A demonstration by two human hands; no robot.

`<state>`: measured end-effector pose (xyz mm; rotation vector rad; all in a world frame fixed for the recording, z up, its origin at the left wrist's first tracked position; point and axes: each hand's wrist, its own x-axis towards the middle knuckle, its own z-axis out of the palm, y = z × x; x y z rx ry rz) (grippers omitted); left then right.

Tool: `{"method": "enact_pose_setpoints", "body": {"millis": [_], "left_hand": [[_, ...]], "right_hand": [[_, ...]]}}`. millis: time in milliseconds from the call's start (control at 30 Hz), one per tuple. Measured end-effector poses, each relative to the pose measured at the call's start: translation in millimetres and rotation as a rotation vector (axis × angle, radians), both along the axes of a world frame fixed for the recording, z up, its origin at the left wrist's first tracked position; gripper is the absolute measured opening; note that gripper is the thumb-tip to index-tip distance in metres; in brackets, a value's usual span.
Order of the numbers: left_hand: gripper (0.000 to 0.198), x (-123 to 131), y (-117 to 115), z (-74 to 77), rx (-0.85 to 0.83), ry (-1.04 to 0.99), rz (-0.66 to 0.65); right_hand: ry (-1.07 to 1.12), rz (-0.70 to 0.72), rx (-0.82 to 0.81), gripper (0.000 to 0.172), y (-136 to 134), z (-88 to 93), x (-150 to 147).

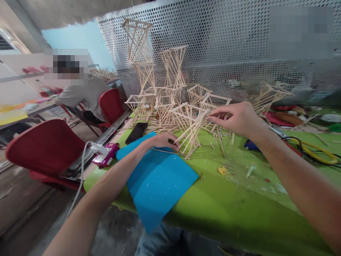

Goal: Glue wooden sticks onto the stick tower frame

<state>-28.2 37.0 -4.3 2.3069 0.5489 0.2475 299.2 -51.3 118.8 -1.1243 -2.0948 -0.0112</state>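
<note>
A twisted frame of thin wooden sticks (190, 129) stands tilted on the green tabletop (229, 185), at the edge of a blue sheet (160, 177). My left hand (165, 140) is at its lower left corner, fingers curled against the sticks. At its upper right corner is my right hand (231, 116), thumb and fingertips brought together by the stick ends; whether they pinch anything is too small to tell. Behind the frame, more stick frames (165, 96) stand among a heap of loose sticks, some stacked into a tall tower (138, 42).
A black phone (136, 132) and a purple power strip (106, 155) with a white cable lie at left. Red chairs (45, 153) and a seated person (82, 92) are beyond. Cables (317, 151) lie at right; a perforated metal panel (226, 46) rises behind.
</note>
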Motion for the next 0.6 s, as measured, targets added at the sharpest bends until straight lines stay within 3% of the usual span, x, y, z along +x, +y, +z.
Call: {"method": "enact_pose_setpoints", "body": {"millis": [267, 500, 600], "left_hand": [[0.024, 0.5, -3.6, 4.2, 0.007, 0.009, 0.014], [0.024, -1.4, -12.0, 12.3, -0.007, 0.031, 0.015], [0.025, -1.7, -14.9, 13.9, 0.027, 0.013, 0.018]], "right_hand": [[0.277, 0.021, -0.157, 0.015, -3.1, -6.2, -14.0], [0.603, -0.003, 0.070, 0.017, -1.0, 16.5, 6.3], [0.587, -0.049, 0.139, 0.017, -9.0, 27.5, 24.3]]}}
